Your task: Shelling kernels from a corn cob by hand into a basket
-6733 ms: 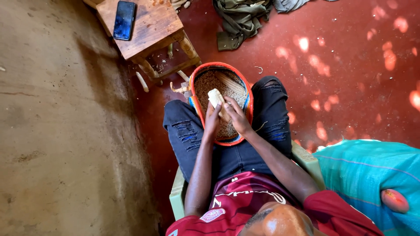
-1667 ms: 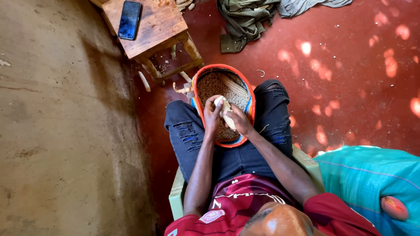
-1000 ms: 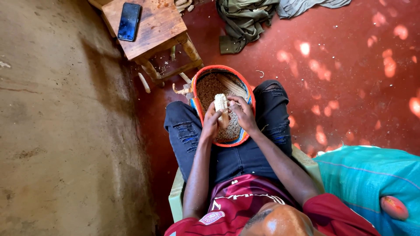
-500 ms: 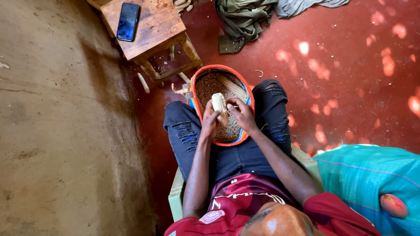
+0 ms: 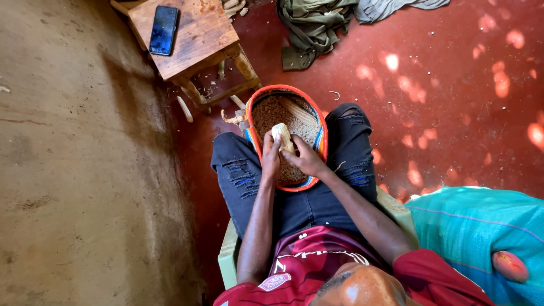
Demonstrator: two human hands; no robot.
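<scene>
- Left of the fingers, past the knee, a wooden stool (image 5: 195, 37) stands on the red floor (image 5: 453, 113) with a dark phone (image 5: 164, 29) lying flat on it; bare cobs (image 5: 233, 118) lie by its legs, well apart from the hands.
- The left hand (image 5: 271, 161) wraps its fingers around the lower part of a pale maize cob (image 5: 281, 136), thumb pressed to its side.
- The cob sits upright between the 2 hands, above the woven basket (image 5: 322, 141) on the person's lap.
- The right hand (image 5: 306, 161) closes on the same cob from the other side, fingers curled tight.
- Below the fingers the basket already holds a deep layer of loose kernels; the cob's visible top looks mostly stripped, so this 1 seems nearly done.
- Right of the fingers, a teal sack (image 5: 481, 232) lies beside the seat; I cannot tell what it holds.
</scene>
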